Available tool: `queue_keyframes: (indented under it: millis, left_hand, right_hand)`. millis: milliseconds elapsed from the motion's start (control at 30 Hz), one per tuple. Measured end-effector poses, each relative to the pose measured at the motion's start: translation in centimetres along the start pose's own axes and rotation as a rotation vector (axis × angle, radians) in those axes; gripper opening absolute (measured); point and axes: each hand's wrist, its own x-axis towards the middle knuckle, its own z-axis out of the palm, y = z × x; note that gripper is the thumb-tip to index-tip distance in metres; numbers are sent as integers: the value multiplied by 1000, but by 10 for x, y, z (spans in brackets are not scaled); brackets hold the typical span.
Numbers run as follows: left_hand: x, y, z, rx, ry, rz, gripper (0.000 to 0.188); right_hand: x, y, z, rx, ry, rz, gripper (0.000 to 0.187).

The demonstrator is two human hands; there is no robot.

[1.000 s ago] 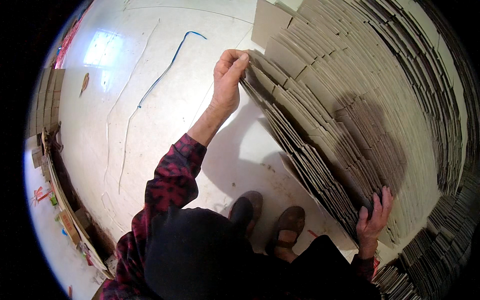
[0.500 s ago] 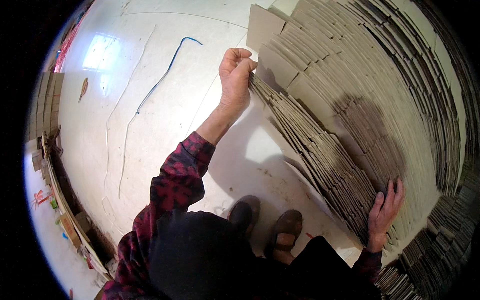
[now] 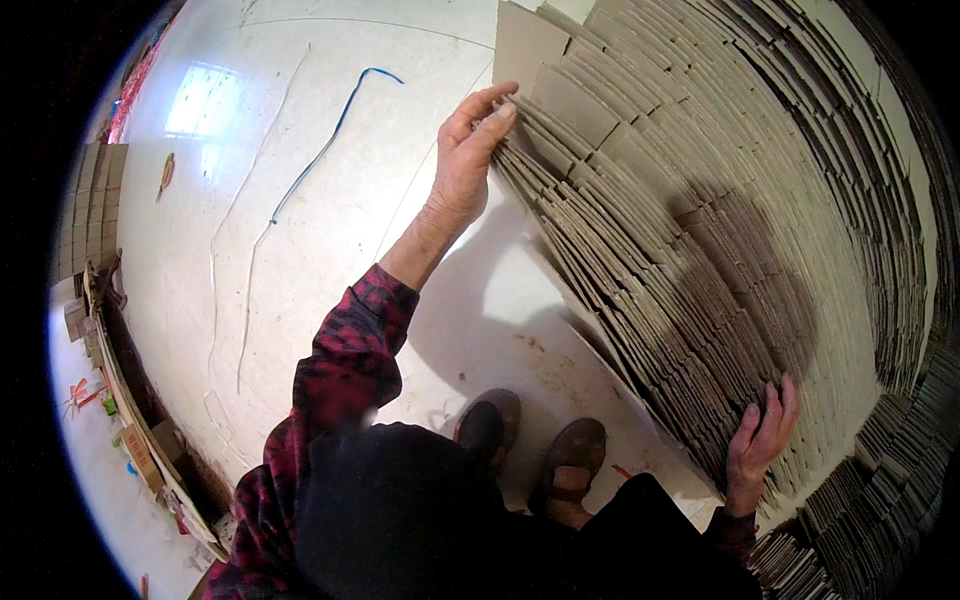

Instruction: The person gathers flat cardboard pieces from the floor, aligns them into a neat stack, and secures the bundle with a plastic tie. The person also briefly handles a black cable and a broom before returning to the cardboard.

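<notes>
Under you is a pale glossy floor [image 3: 330, 250]. On it lie a big fanned stack of flat cardboard sheets [image 3: 720, 230], a blue cord [image 3: 320, 160], and cardboard scraps [image 3: 130, 420] along the left edge.

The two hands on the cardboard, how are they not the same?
The left hand reaches far out on a stretched arm to the far edge of the cardboard stack; the right hand stays close by the body at the near edge. The left hand's fingers curl against the sheet edges, while the right hand lies flatter with fingers spread. The left hand is in the light; the right sits in shadow. Both touch the same fanned stack.
</notes>
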Motion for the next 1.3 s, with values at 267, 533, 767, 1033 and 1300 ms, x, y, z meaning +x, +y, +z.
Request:
queue_keyframes:
  millis: [267,533,767,1033,1300]
  left_hand:
    - [10,-12,-2,-44,69,-7,20]
    - [15,-9,11,-42,118,39,16]
    - [19,-5,11,31,22,86,52]
    - [19,0,4,98,-112,-15,50]
    - [22,-1,6,106,-138,-16,48]
  right_hand:
    - [28,-1,-9,-1,51,84,35]
    - [41,9,-1,-133,-46,57,44]
    - [44,6,0,-157,-80,63,42]
    - [36,8,1,-167,-38,-6,37]
    - [38,7,-3,-166,-29,-45,36]
